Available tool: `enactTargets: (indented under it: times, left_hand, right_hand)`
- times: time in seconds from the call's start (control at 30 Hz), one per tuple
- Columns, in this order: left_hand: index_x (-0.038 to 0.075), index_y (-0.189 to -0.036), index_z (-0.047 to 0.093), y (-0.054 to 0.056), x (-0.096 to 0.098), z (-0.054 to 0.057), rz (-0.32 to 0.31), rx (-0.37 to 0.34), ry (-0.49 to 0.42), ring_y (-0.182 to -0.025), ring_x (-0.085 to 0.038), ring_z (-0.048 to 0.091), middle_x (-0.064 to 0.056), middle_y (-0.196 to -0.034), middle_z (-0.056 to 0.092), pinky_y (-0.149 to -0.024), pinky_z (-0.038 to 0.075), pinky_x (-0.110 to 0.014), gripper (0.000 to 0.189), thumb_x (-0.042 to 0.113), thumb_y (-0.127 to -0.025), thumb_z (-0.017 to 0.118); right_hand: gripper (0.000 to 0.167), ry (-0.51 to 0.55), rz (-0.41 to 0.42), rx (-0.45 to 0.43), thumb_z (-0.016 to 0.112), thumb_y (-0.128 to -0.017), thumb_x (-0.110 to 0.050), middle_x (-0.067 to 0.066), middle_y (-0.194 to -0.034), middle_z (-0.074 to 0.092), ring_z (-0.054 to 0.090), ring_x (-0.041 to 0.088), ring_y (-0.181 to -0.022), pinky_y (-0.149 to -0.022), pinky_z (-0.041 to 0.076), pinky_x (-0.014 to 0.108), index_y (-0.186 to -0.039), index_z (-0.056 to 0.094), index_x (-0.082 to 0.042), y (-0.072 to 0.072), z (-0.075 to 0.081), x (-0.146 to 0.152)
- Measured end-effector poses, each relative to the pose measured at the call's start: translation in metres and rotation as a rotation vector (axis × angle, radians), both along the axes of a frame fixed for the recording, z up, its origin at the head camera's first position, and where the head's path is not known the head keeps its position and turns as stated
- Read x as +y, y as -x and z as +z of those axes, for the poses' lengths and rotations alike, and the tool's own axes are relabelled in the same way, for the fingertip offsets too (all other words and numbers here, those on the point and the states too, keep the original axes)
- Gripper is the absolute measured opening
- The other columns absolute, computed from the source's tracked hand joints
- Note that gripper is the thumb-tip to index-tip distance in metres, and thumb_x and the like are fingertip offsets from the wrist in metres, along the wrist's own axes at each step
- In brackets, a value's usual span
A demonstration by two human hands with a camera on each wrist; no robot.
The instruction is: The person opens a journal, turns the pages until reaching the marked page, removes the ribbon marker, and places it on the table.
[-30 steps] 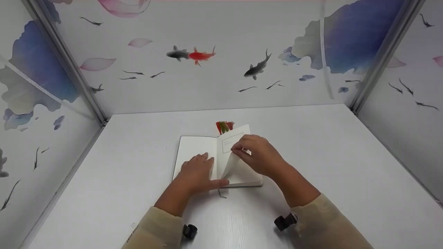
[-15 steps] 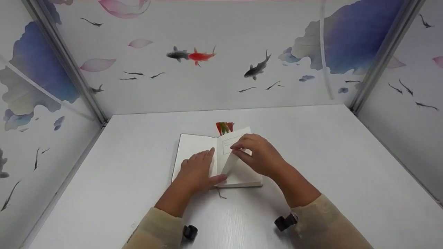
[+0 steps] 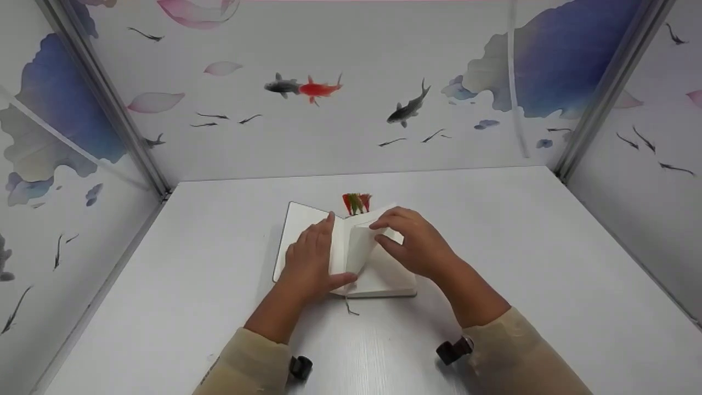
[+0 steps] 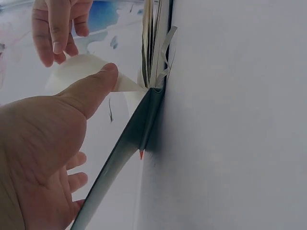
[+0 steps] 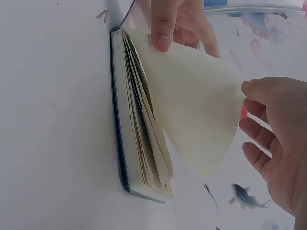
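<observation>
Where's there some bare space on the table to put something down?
The table is bare between the open notebook and the left wall, and between the right hand and the right wall. A thinner bare strip lies between the tassels and the back wall. The middle is crowded, with the left hand at the notebook too.

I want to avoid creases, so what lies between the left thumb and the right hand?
A lifted, curved notebook page lies between the left thumb and the right hand, shown in the right wrist view.
</observation>
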State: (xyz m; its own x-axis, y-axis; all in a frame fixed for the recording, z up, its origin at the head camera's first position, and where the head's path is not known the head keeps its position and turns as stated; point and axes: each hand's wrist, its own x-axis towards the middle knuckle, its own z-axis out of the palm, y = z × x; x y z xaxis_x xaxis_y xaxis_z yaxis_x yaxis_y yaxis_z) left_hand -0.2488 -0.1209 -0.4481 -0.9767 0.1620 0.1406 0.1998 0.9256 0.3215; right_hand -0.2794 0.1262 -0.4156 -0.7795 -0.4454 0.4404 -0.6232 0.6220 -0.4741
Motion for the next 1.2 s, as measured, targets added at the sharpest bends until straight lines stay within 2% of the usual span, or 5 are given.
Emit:
enactTargets:
  times: [0.2,0.5,0.6,0.83,1.2]
  left_hand:
    - [0.025,-0.174,0.001,0.002,-0.001,0.004,0.015,0.060,-0.021,-0.165,-0.035,0.022,-0.008,-0.179,0.018,-0.128,0.032,-0.064,0.139,0.062,-0.076,0.092]
    - [0.031,-0.173,-0.002,0.000,-0.002,0.009,0.005,0.129,0.035,-0.168,-0.035,0.012,-0.004,-0.182,-0.003,-0.132,0.022,-0.066,0.139,0.061,-0.075,0.092]
    - [0.032,-0.173,-0.002,-0.001,-0.003,0.010,0.005,0.136,0.047,-0.168,-0.035,0.010,-0.004,-0.182,-0.004,-0.132,0.020,-0.066,0.138,0.059,-0.076,0.092]
    - [0.036,-0.173,0.002,-0.002,-0.006,0.016,0.000,0.148,0.103,-0.170,-0.034,0.006,-0.003,-0.183,-0.004,-0.132,0.017,-0.067,0.133,0.056,-0.077,0.092]
    - [0.036,-0.173,0.011,-0.003,-0.010,0.020,-0.028,0.147,0.147,-0.170,-0.031,0.007,-0.001,-0.183,0.000,-0.131,0.017,-0.068,0.128,0.053,-0.077,0.093]
  right_hand:
    - [0.023,0.005,-0.010,-0.038,0.078,-0.100,-0.018,-0.003,-0.131,0.070,0.066,0.020,-0.130,-0.109,0.058,0.045,-0.123,0.078,-0.020,0.004,-0.003,0.002]
    - [0.034,-0.069,-0.086,-0.140,0.077,-0.101,-0.025,0.000,-0.152,0.060,0.059,0.025,-0.144,-0.118,0.052,0.049,-0.134,0.074,-0.019,0.011,-0.009,0.007]
    - [0.042,-0.121,-0.111,-0.203,0.076,-0.101,-0.029,0.001,-0.161,0.053,0.053,0.028,-0.151,-0.120,0.049,0.053,-0.141,0.070,-0.020,0.013,-0.012,0.009]
    - [0.064,-0.276,-0.125,-0.415,0.076,-0.100,-0.041,-0.004,-0.176,0.035,0.033,0.031,-0.164,-0.128,0.037,0.060,-0.159,0.053,-0.030,0.020,-0.020,0.012]
    - [0.078,-0.448,-0.092,-0.466,0.073,-0.101,-0.046,-0.004,-0.181,0.021,0.016,0.031,-0.170,-0.132,0.022,0.068,-0.168,0.036,-0.032,0.028,-0.032,0.016]
